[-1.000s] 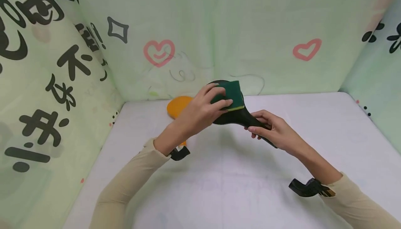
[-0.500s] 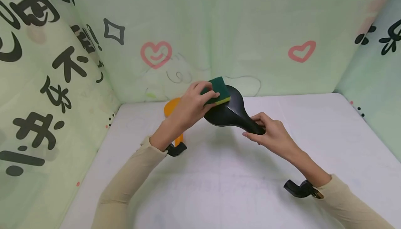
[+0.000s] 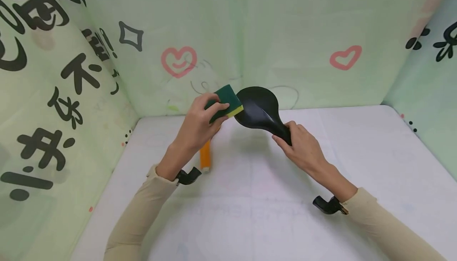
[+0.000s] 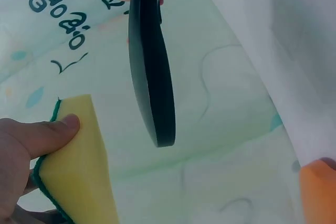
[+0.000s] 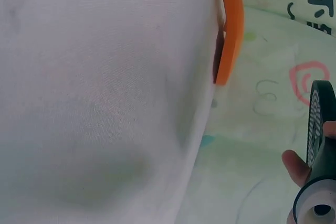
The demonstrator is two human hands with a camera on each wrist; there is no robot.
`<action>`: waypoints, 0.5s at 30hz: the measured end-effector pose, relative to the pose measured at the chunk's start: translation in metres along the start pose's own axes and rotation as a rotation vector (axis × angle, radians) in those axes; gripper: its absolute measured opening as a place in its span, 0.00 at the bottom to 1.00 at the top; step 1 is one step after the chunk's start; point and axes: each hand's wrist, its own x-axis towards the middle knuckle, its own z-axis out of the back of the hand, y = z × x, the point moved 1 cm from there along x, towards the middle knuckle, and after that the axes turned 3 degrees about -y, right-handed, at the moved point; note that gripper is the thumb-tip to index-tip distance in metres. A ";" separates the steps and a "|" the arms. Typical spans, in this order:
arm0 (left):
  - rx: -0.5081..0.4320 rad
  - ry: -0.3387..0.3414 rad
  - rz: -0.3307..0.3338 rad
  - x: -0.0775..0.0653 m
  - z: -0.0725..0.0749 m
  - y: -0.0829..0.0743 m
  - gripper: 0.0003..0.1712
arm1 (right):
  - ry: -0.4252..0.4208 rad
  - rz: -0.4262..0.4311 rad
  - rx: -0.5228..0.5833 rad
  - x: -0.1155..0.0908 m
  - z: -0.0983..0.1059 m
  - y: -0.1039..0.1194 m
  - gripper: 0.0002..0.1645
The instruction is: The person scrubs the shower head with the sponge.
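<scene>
My left hand (image 3: 198, 120) pinches a sponge (image 3: 228, 97) with a green scouring side and yellow foam. In the left wrist view the thumb presses on the foam of the sponge (image 4: 86, 156). My right hand (image 3: 303, 148) grips a black handheld shower head (image 3: 258, 108) by its handle, holding it up above the table with its smooth back toward the head camera. The right wrist view shows the perforated face of the shower head (image 5: 315, 121) and the round hole in its handle end. A gap separates sponge and shower head in the left wrist view.
An orange thing with a long handle (image 3: 205, 156) and a white end lies on the white table (image 3: 257, 213), partly hidden behind my left hand. Green printed cloth walls (image 3: 285, 23) stand at the back and both sides.
The left hand has drawn the sponge leftward off the back of the shower head. The right hand has shifted left and turned the shower head more upright, and more of the orange handle shows.
</scene>
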 end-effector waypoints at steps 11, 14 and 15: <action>-0.024 0.013 0.106 -0.013 0.002 0.011 0.18 | -0.111 0.025 0.193 0.024 -0.025 0.000 0.22; -0.020 0.020 0.128 -0.016 0.004 0.014 0.18 | -0.102 -0.006 0.226 0.029 -0.031 0.002 0.23; -0.018 0.021 0.132 -0.017 0.004 0.015 0.18 | -0.096 -0.018 0.234 0.030 -0.032 0.003 0.24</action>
